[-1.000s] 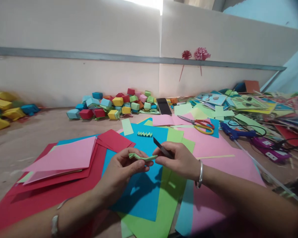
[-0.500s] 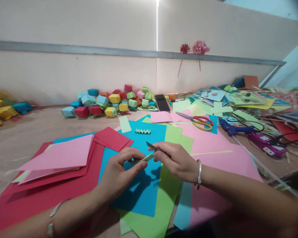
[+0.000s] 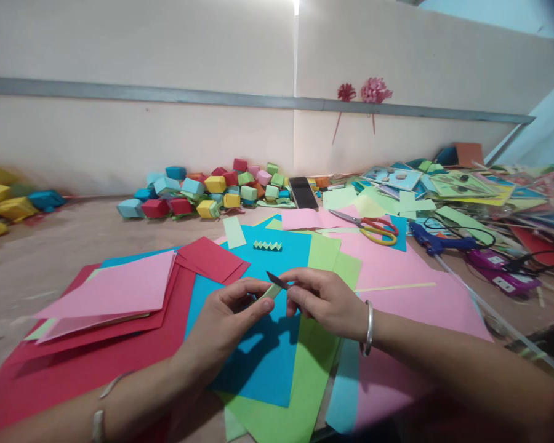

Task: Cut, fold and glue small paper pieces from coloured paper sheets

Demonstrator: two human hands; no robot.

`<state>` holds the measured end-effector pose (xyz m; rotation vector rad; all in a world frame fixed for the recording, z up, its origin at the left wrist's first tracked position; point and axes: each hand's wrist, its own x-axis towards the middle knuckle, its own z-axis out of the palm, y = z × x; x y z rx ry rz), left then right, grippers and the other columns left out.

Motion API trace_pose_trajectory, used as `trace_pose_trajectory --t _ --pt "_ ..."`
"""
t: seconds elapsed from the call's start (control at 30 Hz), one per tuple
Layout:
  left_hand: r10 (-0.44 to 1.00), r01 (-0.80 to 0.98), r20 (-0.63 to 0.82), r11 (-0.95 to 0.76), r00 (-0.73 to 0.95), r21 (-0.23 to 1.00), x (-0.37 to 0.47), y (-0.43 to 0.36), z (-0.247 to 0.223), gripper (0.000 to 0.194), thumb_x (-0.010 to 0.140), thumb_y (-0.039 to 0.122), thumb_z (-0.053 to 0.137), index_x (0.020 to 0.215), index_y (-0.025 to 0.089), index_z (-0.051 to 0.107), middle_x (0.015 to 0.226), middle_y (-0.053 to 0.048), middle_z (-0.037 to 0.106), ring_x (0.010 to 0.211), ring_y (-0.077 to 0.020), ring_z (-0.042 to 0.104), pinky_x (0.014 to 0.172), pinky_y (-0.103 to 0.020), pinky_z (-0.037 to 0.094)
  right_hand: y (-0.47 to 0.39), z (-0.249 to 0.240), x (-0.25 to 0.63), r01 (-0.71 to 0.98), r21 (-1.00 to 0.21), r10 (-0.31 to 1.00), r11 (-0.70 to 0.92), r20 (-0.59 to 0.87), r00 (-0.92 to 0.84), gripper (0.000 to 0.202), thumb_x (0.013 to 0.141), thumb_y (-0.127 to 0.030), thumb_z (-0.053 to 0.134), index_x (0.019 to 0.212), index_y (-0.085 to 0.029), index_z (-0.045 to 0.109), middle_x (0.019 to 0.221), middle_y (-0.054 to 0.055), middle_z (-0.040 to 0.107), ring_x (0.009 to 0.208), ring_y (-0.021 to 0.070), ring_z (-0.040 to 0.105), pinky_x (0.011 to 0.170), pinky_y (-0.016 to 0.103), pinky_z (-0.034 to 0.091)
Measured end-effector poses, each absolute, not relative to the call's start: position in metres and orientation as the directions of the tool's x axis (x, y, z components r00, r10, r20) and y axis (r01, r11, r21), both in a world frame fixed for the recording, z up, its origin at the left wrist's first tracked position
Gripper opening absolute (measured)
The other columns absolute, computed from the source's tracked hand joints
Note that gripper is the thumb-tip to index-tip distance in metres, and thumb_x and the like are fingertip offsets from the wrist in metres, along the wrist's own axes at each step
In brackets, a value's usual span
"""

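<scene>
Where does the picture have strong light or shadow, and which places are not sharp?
Head view: glare shines through the wall gap; the left hand and right hand cast dark shadows on the blue paper; the top right corner is dark; the yellow blocks and the clutter near the side edges look smeared.

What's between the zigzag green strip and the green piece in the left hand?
The head view shows the blue sheet and, over it, the knife, its dark blade nearer the green piece.
</scene>
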<state>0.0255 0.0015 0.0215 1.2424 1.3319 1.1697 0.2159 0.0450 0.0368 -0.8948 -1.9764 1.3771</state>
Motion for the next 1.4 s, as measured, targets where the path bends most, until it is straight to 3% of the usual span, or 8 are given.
trace_pose_trajectory --t 0.67,0.9,1.0,1.1,1.2,1.4 --pt "0.999 0.149 0.045 -0.042 -0.017 0.988 0.029 0.002 0.026 0.014 0.068 0.038 0.078 0.072 0.025 0.077 0.072 -0.003 0.071 0.067 -0.0183 0.061 0.061 -0.03 0.05 0.045 0.033 0.217 0.115 -0.968 0.79 0.222 0.11 -0.603 0.038 0.086 -0.026 0.057 0.119 -0.017 0.072 0.066 0.0 0.067 0.052 0.0064 0.045 0.052 0.02 0.043" --pt "1.0 0.157 -0.011 0.011 -0.004 0.988 0.027 0.001 0.023 0.016 0.067 0.037 0.079 0.077 0.025 0.079 0.072 -0.004 0.07 0.063 -0.0164 0.058 0.056 -0.028 0.047 0.045 0.031 0.217 0.163 -0.964 0.83 0.212 0.089 -0.551 0.035 0.085 -0.025 0.057 0.114 -0.016 0.075 0.068 0.001 0.069 0.053 0.0073 0.05 0.051 0.02 0.044" --pt "0.999 0.167 -0.006 0.0 0.035 0.986 0.028 0.0 0.023 0.018 0.069 0.039 0.078 0.079 0.024 0.08 0.079 -0.006 0.073 0.07 -0.0192 0.061 0.061 -0.03 0.05 0.043 0.03 0.217 0.202 -0.936 0.841 0.288 0.146 -0.521 0.033 0.087 -0.023 0.056 0.113 -0.018 0.075 0.074 0.002 0.072 0.054 0.0081 0.054 0.053 0.021 0.047" --pt "0.999 0.161 -0.003 -0.004 0.04 0.987 0.029 -0.002 0.025 0.016 0.068 0.038 0.078 0.077 0.025 0.081 0.083 -0.007 0.074 0.077 -0.0217 0.064 0.067 -0.032 0.053 0.041 0.026 0.217 0.25 -0.811 0.792 0.529 0.366 -0.489 0.029 0.09 -0.021 0.055 0.109 -0.02 0.077 0.082 0.004 0.075 0.067 0.0112 0.063 0.064 0.024 0.053" --pt "0.999 0.151 -0.032 0.026 0.039 0.988 0.031 -0.003 0.026 0.016 0.067 0.038 0.079 0.077 0.025 0.081 0.086 -0.007 0.075 0.081 -0.0231 0.066 0.07 -0.033 0.055 0.04 0.019 0.217 0.315 -0.583 0.656 0.749 0.586 -0.475 0.029 0.094 -0.019 0.051 0.109 -0.019 0.076 0.095 0.008 0.074 0.082 0.0137 0.067 0.074 0.025 0.055" --pt "0.999 0.091 -0.034 0.034 0.005 0.995 0.029 -0.005 0.017 0.018 0.067 0.04 0.08 0.08 0.027 0.082 0.091 -0.007 0.077 0.09 -0.0253 0.068 0.082 -0.037 0.057 0.036 0.014 0.213 0.542 -0.067 0.401 0.837 0.749 -0.527 0.028 0.099 -0.018 0.048 0.113 -0.018 0.072 0.098 0.009 0.072 0.081 0.0143 0.063 0.069 0.025 0.051"
